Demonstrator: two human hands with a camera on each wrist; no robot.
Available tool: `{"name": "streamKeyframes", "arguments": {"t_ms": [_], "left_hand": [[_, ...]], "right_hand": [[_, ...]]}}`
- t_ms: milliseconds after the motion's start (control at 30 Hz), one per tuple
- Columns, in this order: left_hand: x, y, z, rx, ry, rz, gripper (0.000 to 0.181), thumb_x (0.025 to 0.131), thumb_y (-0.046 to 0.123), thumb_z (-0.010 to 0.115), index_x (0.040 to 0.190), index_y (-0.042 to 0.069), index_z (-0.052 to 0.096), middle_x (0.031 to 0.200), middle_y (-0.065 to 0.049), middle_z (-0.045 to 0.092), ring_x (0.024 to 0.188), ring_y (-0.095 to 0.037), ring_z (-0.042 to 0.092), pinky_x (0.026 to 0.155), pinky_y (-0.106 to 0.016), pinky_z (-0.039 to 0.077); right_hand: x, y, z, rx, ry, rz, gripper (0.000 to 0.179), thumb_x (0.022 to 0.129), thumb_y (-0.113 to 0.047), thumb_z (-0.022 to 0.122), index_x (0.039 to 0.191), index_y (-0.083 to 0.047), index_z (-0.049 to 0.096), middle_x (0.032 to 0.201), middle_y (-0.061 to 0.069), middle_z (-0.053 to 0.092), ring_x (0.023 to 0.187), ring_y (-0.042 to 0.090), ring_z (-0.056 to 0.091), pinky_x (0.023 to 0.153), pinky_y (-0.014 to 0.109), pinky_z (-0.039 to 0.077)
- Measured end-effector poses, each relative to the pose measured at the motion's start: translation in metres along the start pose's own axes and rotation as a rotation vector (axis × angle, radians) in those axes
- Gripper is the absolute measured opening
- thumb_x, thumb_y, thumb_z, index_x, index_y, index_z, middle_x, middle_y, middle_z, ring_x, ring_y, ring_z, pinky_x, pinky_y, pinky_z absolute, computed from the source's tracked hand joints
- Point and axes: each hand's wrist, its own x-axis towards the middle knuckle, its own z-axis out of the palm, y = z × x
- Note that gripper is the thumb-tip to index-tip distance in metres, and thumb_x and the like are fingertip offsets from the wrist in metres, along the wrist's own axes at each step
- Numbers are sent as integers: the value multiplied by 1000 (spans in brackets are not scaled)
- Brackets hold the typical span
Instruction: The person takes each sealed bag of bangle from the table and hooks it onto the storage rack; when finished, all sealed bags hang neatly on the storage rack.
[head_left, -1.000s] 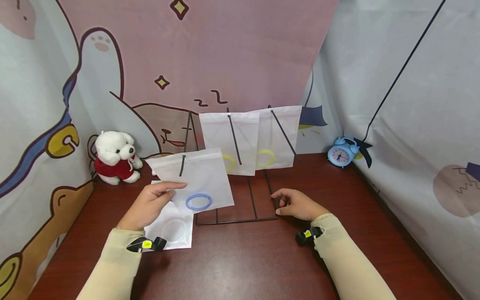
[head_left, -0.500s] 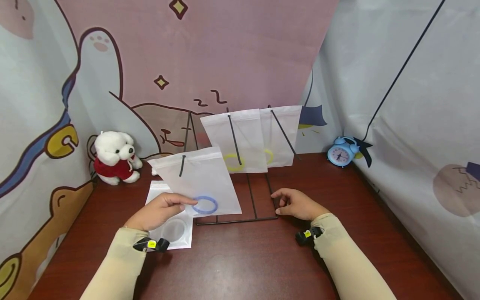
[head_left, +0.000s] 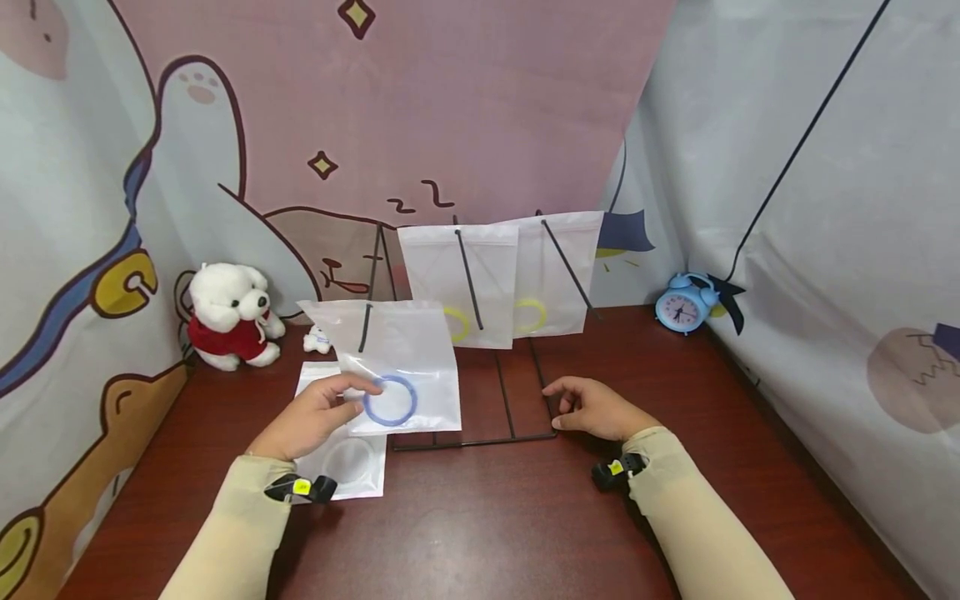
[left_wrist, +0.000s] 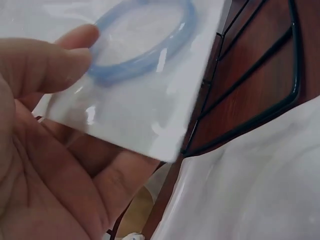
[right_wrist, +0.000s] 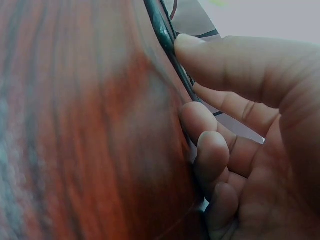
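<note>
A white zip bag (head_left: 423, 362) with a blue ring (head_left: 412, 408) showing through it hangs from a front hook of the black wire display rack (head_left: 480, 442). My left hand (head_left: 307, 412) pinches this bag at its lower left, thumb and index finger beside the ring; the other fingers pass behind the bag in the left wrist view. At the rack's right side, my right hand (head_left: 596, 408) grips the base wire between thumb and fingers. Two more white bags, each with a yellow ring, hang farther back: the middle bag (head_left: 487, 275) and the right bag (head_left: 562, 258).
Beneath the hanging blue-ring bag, another white bag (head_left: 352, 475) with a pale ring lies on the table (head_left: 480, 533). A plush dog (head_left: 232, 317) sits at the back left, near a small white object (head_left: 317, 340). A blue alarm clock (head_left: 684, 308) stands back right.
My left hand moved right and down onto the blue-ring bag, then slightly back left, and the bag swung with it. The middle bag swung right and came back. My right hand stayed put.
</note>
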Motion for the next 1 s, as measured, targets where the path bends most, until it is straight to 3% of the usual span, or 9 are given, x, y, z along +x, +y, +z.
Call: {"name": "streamKeyframes", "arguments": {"t_ms": [233,433,567,800,1000], "left_hand": [[0,1,-2,45,36,-46,33,100,-1,62,129,13,70,133,-13,66,92,-20,56,69,-26,51],[0,1,-2,51,67,-51,36,101,-2,61,131,15,67,136,-11,62,87,-22,56,66,-27,52],[0,2,-1,8,121,-36,36,101,-5,59,131,12,67,137,-13,60,81,-23,57,65,-29,57],[-1,4,1,-119,199,-77,34,102,-4,58,134,4,65,134,-24,57,74,-21,64,57,-37,63],[2,2,1,-214,209,-31,45,100,-11,53,144,-2,57,141,-27,51,79,-15,69,64,-37,66]], "right_hand": [[1,1,0,4,-1,-3,47,89,-15,85,131,-11,67,92,4,62,78,19,57,65,27,49],[2,2,0,18,-10,6,47,89,-15,85,132,-11,67,93,5,61,75,18,56,64,26,49],[1,0,0,29,-18,11,48,89,-14,84,133,-10,66,94,6,61,72,17,55,64,26,49],[0,-2,-1,17,-15,4,47,89,-13,84,133,-9,66,93,5,61,76,18,57,65,26,50],[0,-1,-1,2,-7,-13,47,89,-14,85,132,-9,67,92,4,62,78,19,57,65,27,50]]}}
